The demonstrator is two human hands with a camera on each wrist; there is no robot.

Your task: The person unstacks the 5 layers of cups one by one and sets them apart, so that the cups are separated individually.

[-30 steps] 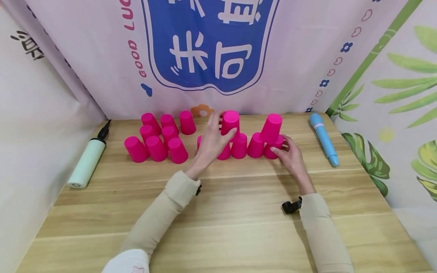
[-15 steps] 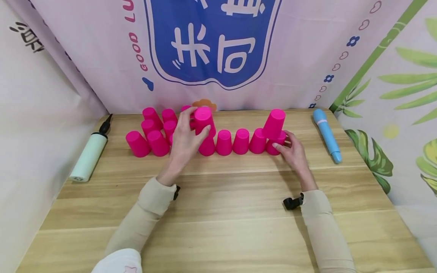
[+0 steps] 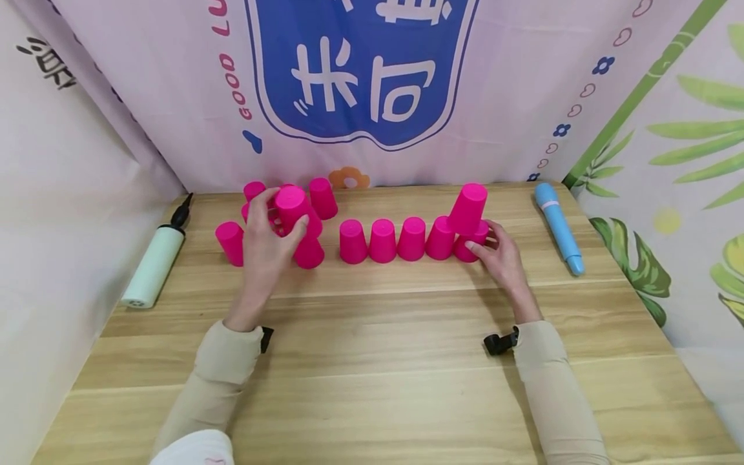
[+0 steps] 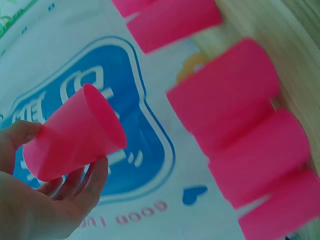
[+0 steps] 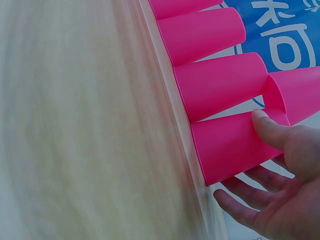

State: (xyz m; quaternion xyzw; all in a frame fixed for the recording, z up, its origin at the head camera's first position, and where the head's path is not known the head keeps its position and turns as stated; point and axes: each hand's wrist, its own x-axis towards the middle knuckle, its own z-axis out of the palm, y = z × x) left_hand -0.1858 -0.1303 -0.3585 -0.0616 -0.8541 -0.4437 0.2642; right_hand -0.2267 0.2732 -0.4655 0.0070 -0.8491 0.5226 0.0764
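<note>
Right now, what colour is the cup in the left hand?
Bright pink cup, clearest in the left wrist view.

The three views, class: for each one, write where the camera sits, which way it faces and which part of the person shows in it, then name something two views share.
Head: worn on the head, looking forward and down at the table; shows both forearms, the left hand and the right hand.
Left wrist: worn on the left wrist, facing past the palm toward the banner; shows fingers round the held pink cup.
Right wrist: worn on the right wrist, facing along the tabletop; shows thumb and fingers on the end cup.
Shared: head and left wrist both show the held pink cup.
</note>
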